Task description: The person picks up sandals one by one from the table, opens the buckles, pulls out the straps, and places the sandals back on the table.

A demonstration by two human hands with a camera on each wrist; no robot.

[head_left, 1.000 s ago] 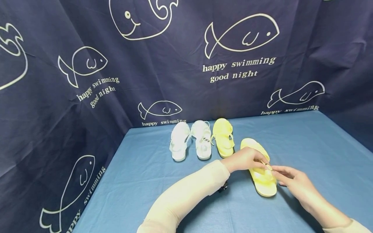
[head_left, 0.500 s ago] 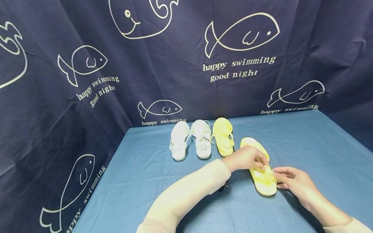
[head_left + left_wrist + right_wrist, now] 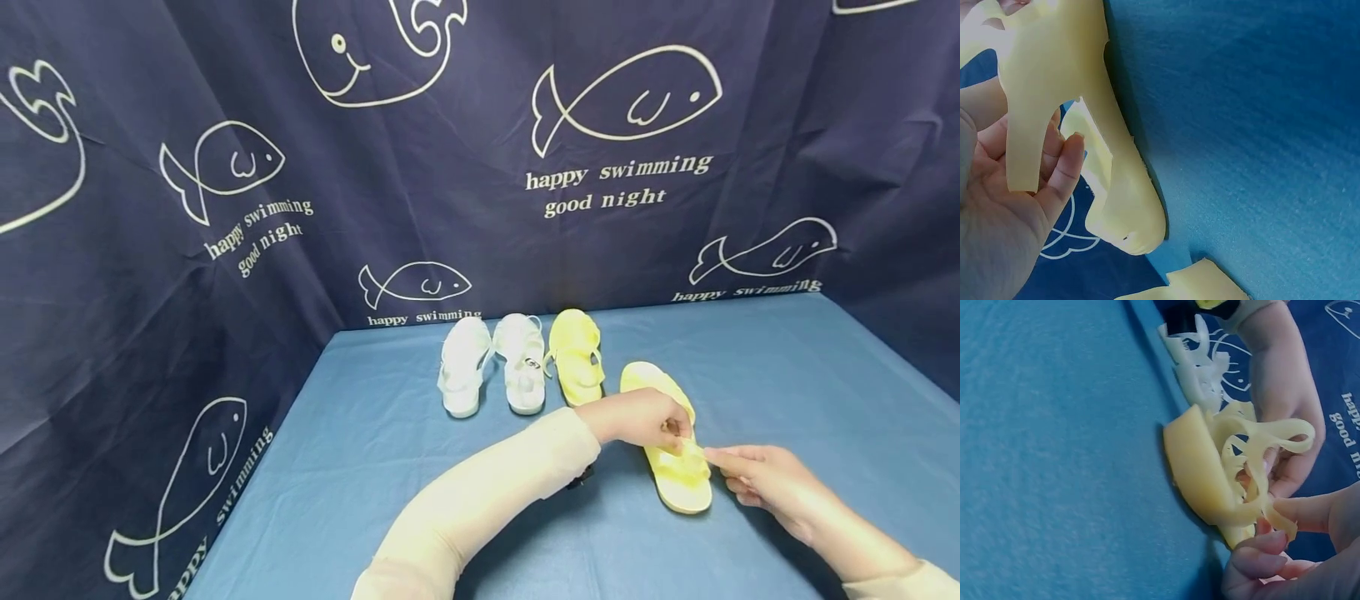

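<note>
A yellow sandal point(image 3: 684, 495) lies on the blue cloth, heel end towards me, in the head view. My left hand point(image 3: 647, 418) reaches over it from the left, its curled fingers gripping the upper straps. From the right, my right hand point(image 3: 783, 483) pinches a strap at the heel end between thumb and index finger. The right wrist view shows this strap point(image 3: 1282, 526) between the fingertips, with a looped strap point(image 3: 1294, 436) standing above the sole. In the left wrist view a loose strap end point(image 3: 1024, 159) hangs across the left palm.
Another yellow sandal point(image 3: 576, 354) stands further back to the left. Beside it are two white sandals point(image 3: 461, 367), side by side near the back edge. A dark blue curtain point(image 3: 480, 208) printed with fish rises behind the blue table cloth point(image 3: 360, 433).
The right fingertips have shifted slightly along the strap, and the other right fingers are tucked further in. My left hand has moved slightly at the straps. The sandal stays in place.
</note>
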